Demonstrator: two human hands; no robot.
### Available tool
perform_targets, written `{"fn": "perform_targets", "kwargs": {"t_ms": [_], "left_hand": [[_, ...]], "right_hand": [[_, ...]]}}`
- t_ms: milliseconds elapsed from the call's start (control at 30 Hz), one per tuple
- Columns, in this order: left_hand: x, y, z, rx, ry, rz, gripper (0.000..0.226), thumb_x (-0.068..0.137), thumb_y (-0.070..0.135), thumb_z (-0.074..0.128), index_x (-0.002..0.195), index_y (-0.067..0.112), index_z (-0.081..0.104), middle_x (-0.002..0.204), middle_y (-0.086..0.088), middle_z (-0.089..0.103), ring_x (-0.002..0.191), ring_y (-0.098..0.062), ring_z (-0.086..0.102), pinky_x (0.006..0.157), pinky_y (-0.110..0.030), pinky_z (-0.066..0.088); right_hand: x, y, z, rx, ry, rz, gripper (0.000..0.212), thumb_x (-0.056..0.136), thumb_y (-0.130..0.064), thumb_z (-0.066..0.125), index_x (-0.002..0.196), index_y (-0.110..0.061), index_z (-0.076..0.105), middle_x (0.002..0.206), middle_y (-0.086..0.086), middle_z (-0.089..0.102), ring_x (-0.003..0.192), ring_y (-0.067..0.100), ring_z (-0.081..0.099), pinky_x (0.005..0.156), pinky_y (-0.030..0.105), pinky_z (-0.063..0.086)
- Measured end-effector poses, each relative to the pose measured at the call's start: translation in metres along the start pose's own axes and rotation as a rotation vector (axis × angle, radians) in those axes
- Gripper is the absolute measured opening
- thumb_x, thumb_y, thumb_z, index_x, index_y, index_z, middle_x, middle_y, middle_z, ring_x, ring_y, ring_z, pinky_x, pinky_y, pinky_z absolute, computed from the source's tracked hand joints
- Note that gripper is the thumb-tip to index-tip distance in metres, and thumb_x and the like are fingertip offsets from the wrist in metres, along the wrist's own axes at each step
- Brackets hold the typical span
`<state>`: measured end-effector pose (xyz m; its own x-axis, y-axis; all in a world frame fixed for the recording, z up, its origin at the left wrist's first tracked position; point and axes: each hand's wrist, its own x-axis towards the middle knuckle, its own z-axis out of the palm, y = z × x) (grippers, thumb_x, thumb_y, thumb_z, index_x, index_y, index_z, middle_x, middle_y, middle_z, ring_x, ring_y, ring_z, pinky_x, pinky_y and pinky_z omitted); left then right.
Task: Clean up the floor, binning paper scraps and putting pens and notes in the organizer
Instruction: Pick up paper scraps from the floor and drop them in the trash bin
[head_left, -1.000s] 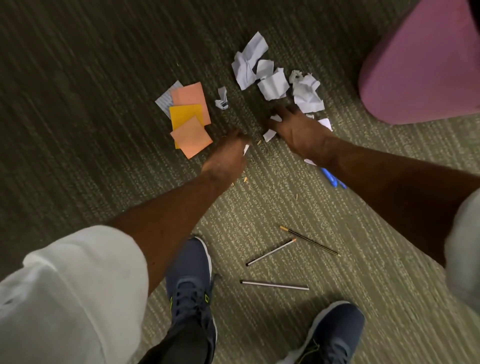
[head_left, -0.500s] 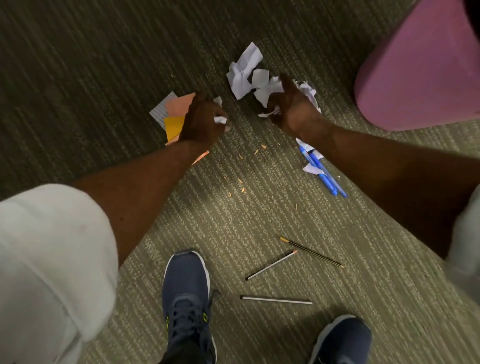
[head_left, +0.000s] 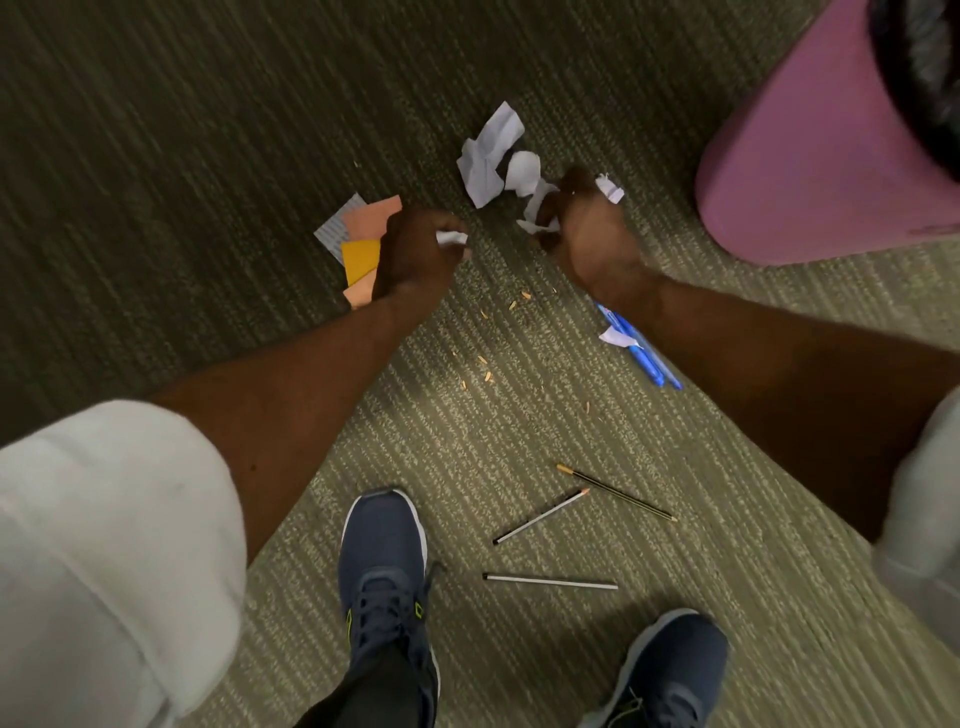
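My left hand (head_left: 415, 254) is closed around a small white paper scrap (head_left: 451, 237), above the orange and yellow sticky notes (head_left: 363, 244) on the carpet. My right hand (head_left: 587, 228) is shut on a bunch of crumpled white paper scraps (head_left: 535, 205). A larger crumpled white sheet (head_left: 488, 156) lies just beyond both hands. Two blue pens (head_left: 644, 356) lie under my right forearm with a small scrap (head_left: 618, 338) on them. Three thin pens (head_left: 540, 517) lie on the floor near my feet.
A pink bin (head_left: 810, 156) with a dark liner stands at the upper right. Small orange shavings (head_left: 485, 358) are scattered on the green carpet. My two blue shoes (head_left: 382, 577) stand at the bottom of the view.
Both hands moved away from me toward the paper pile and closed on scraps. Several loose scraps near the pile are now gathered in my right hand.
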<state>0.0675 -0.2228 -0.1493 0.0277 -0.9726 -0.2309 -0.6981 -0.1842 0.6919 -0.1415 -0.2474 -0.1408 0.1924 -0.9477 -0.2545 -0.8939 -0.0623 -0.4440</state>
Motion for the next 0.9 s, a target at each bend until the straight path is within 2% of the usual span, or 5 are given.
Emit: {"fn": "perform_targets", "kwargs": {"t_ms": [167, 400, 633, 833, 900], "left_hand": [[-0.012, 0.048, -0.016, -0.142, -0.053, -0.018, 0.015, 0.082, 0.007, 0.072, 0.096, 0.003, 0.074, 0.092, -0.014, 0.073, 0.087, -0.02, 0.068, 0.081, -0.043, 0.058], [-0.031, 0.166, -0.045, -0.087, -0.033, 0.151, 0.017, 0.084, 0.01, 0.072, 0.1, 0.007, 0.076, 0.096, -0.007, 0.074, 0.085, -0.01, 0.063, 0.08, -0.023, 0.053], [-0.034, 0.28, -0.059, -0.133, -0.006, 0.211, 0.019, 0.081, 0.008, 0.073, 0.1, 0.009, 0.077, 0.091, 0.003, 0.072, 0.082, 0.0, 0.061, 0.069, 0.005, 0.036], [-0.032, 0.355, -0.042, -0.123, -0.071, 0.273, 0.023, 0.078, 0.013, 0.073, 0.101, 0.013, 0.076, 0.097, -0.003, 0.074, 0.089, -0.008, 0.066, 0.082, -0.023, 0.054], [-0.031, 0.374, -0.031, -0.091, -0.113, 0.247, 0.026, 0.078, 0.011, 0.073, 0.104, 0.012, 0.075, 0.102, -0.004, 0.074, 0.093, -0.011, 0.066, 0.08, -0.016, 0.049]], "right_hand": [[-0.031, -0.015, -0.047, 0.01, 0.005, -0.003, 0.016, 0.097, -0.014, 0.058, 0.11, -0.009, 0.065, 0.127, 0.017, 0.05, 0.102, 0.033, 0.057, 0.077, 0.027, 0.038], [-0.072, -0.031, -0.152, 0.165, 0.117, 0.01, 0.013, 0.086, -0.013, 0.069, 0.097, -0.01, 0.063, 0.104, -0.006, 0.05, 0.071, 0.009, 0.05, 0.06, 0.022, 0.036], [-0.109, -0.016, -0.278, 0.068, 0.213, 0.015, 0.019, 0.087, -0.024, 0.07, 0.101, -0.011, 0.071, 0.116, 0.011, 0.052, 0.091, 0.019, 0.057, 0.078, 0.025, 0.042], [-0.126, 0.035, -0.334, -0.016, 0.234, 0.198, 0.015, 0.086, -0.021, 0.074, 0.098, -0.013, 0.069, 0.12, 0.012, 0.048, 0.097, 0.03, 0.061, 0.074, 0.024, 0.037], [-0.126, 0.048, -0.341, -0.021, 0.203, 0.255, 0.016, 0.085, -0.022, 0.077, 0.096, -0.013, 0.069, 0.12, 0.012, 0.047, 0.1, 0.03, 0.061, 0.073, 0.026, 0.038]]}}
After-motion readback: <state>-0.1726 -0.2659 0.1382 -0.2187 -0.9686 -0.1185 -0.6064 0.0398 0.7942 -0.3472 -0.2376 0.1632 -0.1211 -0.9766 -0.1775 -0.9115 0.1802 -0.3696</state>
